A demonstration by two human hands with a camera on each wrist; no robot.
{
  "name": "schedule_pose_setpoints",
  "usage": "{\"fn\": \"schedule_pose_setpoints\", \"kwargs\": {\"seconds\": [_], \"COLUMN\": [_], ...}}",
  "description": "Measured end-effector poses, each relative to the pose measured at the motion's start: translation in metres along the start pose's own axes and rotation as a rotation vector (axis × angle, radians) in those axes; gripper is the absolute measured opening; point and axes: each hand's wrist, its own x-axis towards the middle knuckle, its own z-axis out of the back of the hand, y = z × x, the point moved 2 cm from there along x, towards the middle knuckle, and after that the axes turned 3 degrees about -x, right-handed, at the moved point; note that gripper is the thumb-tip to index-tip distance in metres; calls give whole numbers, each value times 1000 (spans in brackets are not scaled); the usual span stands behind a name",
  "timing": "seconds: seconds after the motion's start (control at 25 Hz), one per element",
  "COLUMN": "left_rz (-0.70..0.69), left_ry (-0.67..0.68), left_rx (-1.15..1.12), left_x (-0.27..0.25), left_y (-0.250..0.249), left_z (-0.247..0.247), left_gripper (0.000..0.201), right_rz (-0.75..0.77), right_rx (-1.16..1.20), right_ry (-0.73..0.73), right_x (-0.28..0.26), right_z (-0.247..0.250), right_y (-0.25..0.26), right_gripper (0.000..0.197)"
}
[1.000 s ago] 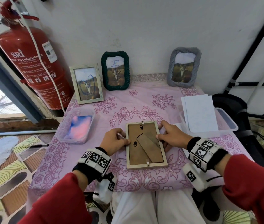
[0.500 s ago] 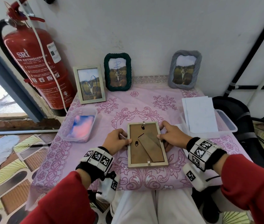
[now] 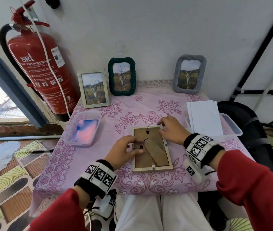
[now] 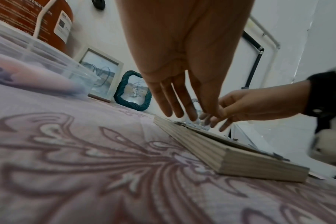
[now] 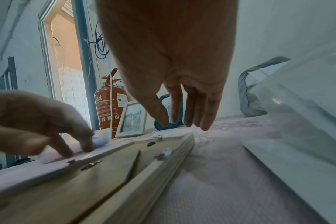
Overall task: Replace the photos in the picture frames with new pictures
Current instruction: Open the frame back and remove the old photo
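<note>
Head view: a wooden picture frame (image 3: 151, 148) lies face down on the pink tablecloth (image 3: 127, 117), its brown backing and stand uppermost. The left hand (image 3: 124, 151) rests at the frame's 9 o'clock edge with fingers bent; what the fingertips touch is hidden. The right hand (image 3: 171, 130) sits at the 1 o'clock corner, fingers loosely extended over the rim. Three upright frames stand at 12 o'clock: white (image 3: 93, 89), green (image 3: 122, 76) and grey (image 3: 189, 74). A clear tub (image 3: 82, 129) lies at 9 o'clock; white sheets (image 3: 205, 117) lie at 3 o'clock.

Left wrist view: straight fingers (image 4: 175, 103) hover above the frame's edge (image 4: 230, 156); contact cannot be told.

Right wrist view: the right fingers (image 5: 194, 109) hang straight, holding nothing; the blurred left hand (image 5: 38, 121) presses fingertips at the frame's far rim.
</note>
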Motion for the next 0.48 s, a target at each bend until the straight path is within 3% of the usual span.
{"fn": "schedule_pose_setpoints", "kwargs": {"seconds": [0.12, 0.24, 0.36, 0.48], "left_rz": [-145, -178, -211, -205], "left_ry": [208, 344, 397, 387], "left_rx": [36, 181, 388, 426], "left_x": [-5, -6, -2, -1], "left_y": [-8, -9, -10, -9], "left_z": [-11, -16, -16, -17], "left_gripper": [33, 50, 56, 56], "right_rz": [49, 45, 35, 12], "right_rx": [-12, 18, -53, -86], "right_ry": [50, 87, 48, 24], "right_x": [14, 23, 28, 33], "right_z": [1, 0, 1, 2], "right_y": [8, 13, 15, 16], "right_gripper": [36, 35, 32, 32]}}
